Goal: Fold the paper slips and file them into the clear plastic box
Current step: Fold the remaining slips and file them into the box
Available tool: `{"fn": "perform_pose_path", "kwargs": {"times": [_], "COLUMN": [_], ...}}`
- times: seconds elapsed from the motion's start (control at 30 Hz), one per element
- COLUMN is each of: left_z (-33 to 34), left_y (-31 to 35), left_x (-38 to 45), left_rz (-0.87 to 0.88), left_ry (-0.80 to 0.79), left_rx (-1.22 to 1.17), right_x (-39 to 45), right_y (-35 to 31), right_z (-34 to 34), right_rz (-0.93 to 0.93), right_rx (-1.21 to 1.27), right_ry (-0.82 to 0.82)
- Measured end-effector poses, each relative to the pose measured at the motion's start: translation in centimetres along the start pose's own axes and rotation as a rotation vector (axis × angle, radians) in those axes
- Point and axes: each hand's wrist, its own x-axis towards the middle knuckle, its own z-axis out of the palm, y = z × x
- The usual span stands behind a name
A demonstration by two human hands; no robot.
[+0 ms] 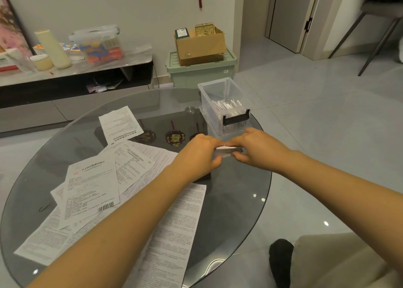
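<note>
Many flat paper slips (91, 185) lie unfolded on the counter (229, 200), well left of the clear plastic box (224, 106). Just before the box, left hand (200, 154) and right hand (257, 148) pinch one folded slip (227, 151), fingers clamped. Several folded slips are filed; most remain.

Both hands, left hand (199, 154) & right hand (254, 148), pinch a folded slip (229, 151) above the glass table (229, 200). Clear box (224, 106) just beyond, w/ folded slips inside. Loose papers (91, 185) spread at left.
</note>
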Motion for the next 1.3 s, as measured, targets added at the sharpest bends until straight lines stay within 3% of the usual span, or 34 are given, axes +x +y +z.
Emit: {"fn": "perform_pose_path", "kwargs": {"times": [0.57,0.87,1.3], "left_z": [-0.1,-1.0,-0.8], "left_y": [0.3,1.1,2.0], "left_x": [-0.4,-1.1,-2.3], "left_rz": [-0.077,-0.111,-0.057], "left_ry": [0.02,0.027,-0.004], "left_rx": [0.011,0.047,0.153], "right_x": [0.1,-0.4,-1.2], "right_y": [-1.3,-1.2,-1.5], "right_z": [-0.6,-1.5,-1.9], "right_rz": [0.04,0.084,0.487], "right_rx": [-0.025,0.062,0.733], "right_ry": [0.031,-0.124,-0.005]}}
